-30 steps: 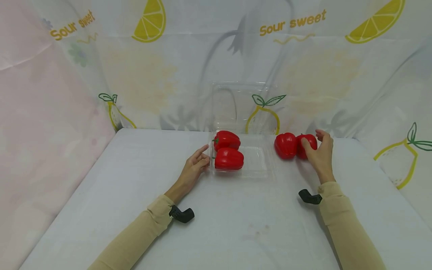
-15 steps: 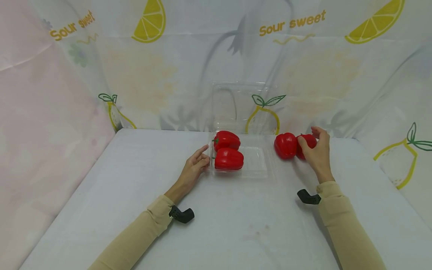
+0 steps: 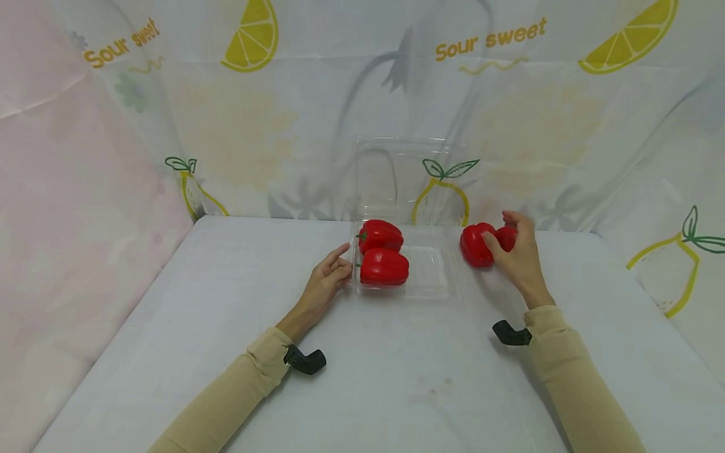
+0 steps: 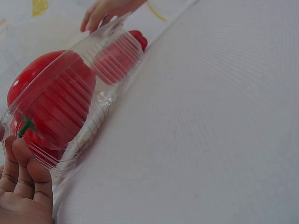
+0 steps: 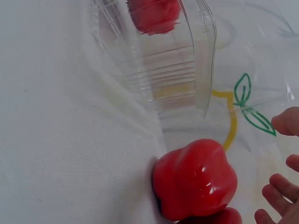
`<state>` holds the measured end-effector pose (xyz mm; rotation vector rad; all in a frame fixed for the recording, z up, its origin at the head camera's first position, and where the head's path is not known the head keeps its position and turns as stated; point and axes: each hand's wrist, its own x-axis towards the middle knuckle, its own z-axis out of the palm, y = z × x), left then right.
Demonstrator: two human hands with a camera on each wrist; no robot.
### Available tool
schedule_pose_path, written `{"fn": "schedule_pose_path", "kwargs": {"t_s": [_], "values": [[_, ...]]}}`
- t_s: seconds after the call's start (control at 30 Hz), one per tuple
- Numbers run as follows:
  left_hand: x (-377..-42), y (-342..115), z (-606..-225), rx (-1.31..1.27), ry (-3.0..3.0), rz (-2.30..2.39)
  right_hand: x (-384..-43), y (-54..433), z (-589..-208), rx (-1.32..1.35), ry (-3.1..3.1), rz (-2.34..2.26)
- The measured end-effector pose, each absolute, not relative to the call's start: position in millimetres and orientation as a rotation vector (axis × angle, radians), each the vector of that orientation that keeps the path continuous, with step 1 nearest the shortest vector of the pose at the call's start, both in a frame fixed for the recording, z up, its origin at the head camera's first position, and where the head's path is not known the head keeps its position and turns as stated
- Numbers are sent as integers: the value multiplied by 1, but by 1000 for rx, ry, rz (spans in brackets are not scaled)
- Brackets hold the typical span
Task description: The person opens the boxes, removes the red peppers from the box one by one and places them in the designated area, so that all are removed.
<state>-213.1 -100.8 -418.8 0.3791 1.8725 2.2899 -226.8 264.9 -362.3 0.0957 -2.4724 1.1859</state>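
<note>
A clear plastic clamshell box (image 3: 427, 292) stands with its lid raised and holds two red bell peppers, a rear one (image 3: 381, 235) and a front one (image 3: 384, 267), in its left half. My left hand (image 3: 324, 283) touches the box's left side with its fingertips, near the green stem seen in the left wrist view. Two more bell peppers lie to the right of the box, a nearer-left one (image 3: 476, 246) and one (image 3: 507, 237) partly hidden by my right hand (image 3: 520, 255). That hand hovers over them, fingers spread; the right wrist view shows them apart from the pepper (image 5: 196, 179).
The raised lid (image 3: 404, 176) leans at the back curtain (image 3: 317, 126), which carries lemon prints. A white cloth (image 3: 396, 377) covers the table. Each wrist bears a black camera mount (image 3: 306, 360).
My right hand has moved left, from the outer loose pepper toward the one nearer the box. The left hand, the box and the peppers stay where they were.
</note>
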Motion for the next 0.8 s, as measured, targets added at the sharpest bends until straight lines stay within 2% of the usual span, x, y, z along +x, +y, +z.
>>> {"fn": "schedule_pose_path", "kwargs": {"t_s": [0.53,0.8], "values": [[-214,-101,-419,381,1868,2281,-225,245,-368,314,-2558,1036],[-213,-101,-419,386,1862,2279,-224,239,-368,329,-2582,1024]]}}
